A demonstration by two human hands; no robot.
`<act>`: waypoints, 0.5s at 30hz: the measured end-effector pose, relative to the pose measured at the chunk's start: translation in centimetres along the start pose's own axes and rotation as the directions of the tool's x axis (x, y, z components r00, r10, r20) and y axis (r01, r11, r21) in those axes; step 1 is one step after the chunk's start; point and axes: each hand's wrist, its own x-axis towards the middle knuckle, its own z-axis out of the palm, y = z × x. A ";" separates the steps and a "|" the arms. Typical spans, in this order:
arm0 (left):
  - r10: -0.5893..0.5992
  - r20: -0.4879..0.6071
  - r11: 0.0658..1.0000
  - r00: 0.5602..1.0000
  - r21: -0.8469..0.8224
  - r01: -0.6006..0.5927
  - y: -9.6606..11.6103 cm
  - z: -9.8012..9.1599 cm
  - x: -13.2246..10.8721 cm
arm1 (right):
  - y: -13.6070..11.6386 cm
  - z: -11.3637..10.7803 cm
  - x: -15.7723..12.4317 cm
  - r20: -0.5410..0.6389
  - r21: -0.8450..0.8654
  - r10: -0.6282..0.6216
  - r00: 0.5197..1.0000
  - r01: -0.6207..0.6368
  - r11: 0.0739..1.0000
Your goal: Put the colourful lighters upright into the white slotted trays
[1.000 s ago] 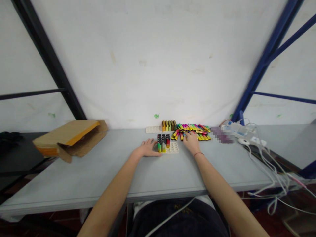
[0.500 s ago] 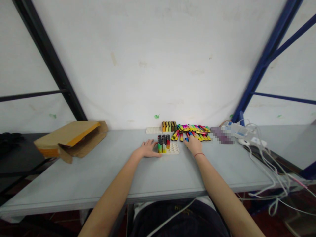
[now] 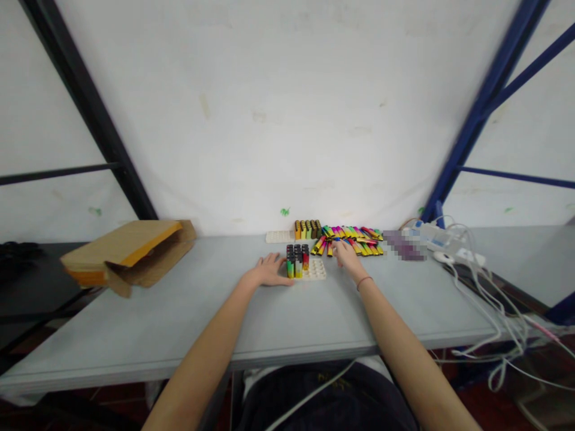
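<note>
My left hand (image 3: 268,272) rests on the table with its fingers spread, at the left side of a white tray (image 3: 318,270) with round holes. Its thumb reaches the tray's near left corner. Upright lighters (image 3: 295,263) with dark tops and colourful bodies fill the tray's left part; its right part shows bare holes. My right hand (image 3: 347,257) is closed at the near edge of a pile of loose lighters (image 3: 366,246). A bit of blue shows at its fingertips, seemingly a lighter; the fingers partly hide it.
Behind stand a second white tray (image 3: 279,237) and a block of upright lighters (image 3: 308,229). An open cardboard box (image 3: 130,251) lies at the left. On the right are a blurred purple patch (image 3: 406,246), a power strip (image 3: 433,236) and tangled white cables (image 3: 489,299).
My right hand has turned and drawn slightly left, its fingers lifting from among the near lighters. My left hand and the tray have stayed in place.
</note>
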 end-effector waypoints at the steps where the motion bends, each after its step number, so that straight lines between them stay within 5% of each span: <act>1: 0.000 0.003 1.000 1.000 0.001 0.000 0.0 0.0 0.0 | -0.3 0.0 -0.1 0.024 0.053 0.071 0.997 -0.072 0.996; 5: 0.002 0.007 1.000 1.000 0.010 -0.002 0.0 0.0 0.0 | -1.0 -0.1 -0.6 0.076 0.210 0.256 0.964 -0.266 0.941; 15: 0.006 0.001 1.000 1.000 0.005 -0.006 0.1 -0.2 -0.1 | -0.8 -0.3 -0.4 0.065 0.315 0.277 0.959 -0.283 0.906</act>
